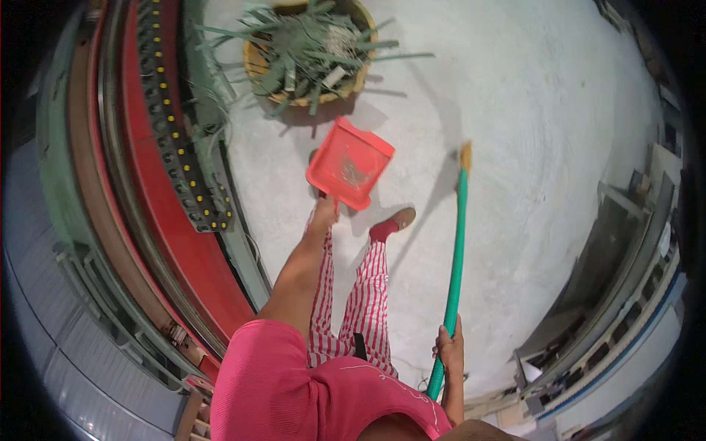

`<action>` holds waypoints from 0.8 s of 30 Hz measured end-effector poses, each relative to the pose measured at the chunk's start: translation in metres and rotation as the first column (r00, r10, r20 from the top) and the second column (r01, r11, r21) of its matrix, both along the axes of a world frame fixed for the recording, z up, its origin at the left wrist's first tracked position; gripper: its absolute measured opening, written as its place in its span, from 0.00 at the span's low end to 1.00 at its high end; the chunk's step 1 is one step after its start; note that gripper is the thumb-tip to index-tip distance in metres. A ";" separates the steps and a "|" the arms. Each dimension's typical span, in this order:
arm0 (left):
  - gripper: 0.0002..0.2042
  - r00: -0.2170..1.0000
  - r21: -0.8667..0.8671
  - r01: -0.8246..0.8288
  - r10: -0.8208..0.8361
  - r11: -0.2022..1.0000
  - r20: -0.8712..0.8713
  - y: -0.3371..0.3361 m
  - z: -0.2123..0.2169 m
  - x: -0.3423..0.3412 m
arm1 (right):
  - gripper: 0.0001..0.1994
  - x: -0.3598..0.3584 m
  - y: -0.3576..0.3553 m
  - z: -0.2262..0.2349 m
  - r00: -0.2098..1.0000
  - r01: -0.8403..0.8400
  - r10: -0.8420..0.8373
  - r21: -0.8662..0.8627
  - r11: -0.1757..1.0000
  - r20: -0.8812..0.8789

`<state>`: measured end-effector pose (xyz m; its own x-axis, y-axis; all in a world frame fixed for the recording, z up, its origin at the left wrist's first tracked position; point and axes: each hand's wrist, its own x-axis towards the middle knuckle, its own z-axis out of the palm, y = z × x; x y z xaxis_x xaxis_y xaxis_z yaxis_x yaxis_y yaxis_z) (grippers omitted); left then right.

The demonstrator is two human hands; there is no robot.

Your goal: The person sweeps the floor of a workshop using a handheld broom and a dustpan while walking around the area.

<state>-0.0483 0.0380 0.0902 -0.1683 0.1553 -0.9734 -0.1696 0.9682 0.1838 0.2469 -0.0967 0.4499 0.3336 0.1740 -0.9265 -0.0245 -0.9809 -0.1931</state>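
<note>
My left hand (pixel 326 211) is closed on the handle of a red dustpan (pixel 353 163), held out in front of me above the floor. Some greyish dust or debris lies in the pan. Beyond it stands a round yellow basket (pixel 256 62), heaped with green strips and scraps that stick out over its rim. My right hand (pixel 449 345) grips the green handle of a broom (pixel 457 250) at my right side. The broom's yellowish end points away from me, and only a narrow part of it shows.
A long red machine (pixel 169 242) runs along the left, with a dark strip of yellow dots (pixel 182 151) on its edge. Grey metal shelving or frames (pixel 610 242) line the right. My right shoe (pixel 403 218) is on the pale floor (pixel 529 132).
</note>
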 end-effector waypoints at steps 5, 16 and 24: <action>0.13 0.956 -0.017 -0.136 0.136 0.991 0.260 0.009 0.102 -0.005 | 0.17 -0.005 -0.022 0.060 0.995 0.103 -0.102 0.074 0.992 -0.019; 0.12 0.996 0.520 0.071 -0.032 0.851 -0.083 0.176 0.238 -0.089 | 0.26 -0.092 0.069 0.165 0.999 -0.036 0.029 0.306 0.951 0.027; 0.24 0.628 0.395 0.576 -0.079 0.716 -0.774 0.275 0.257 -0.103 | 0.27 -0.138 0.154 0.181 0.948 -0.320 0.296 0.354 0.879 0.121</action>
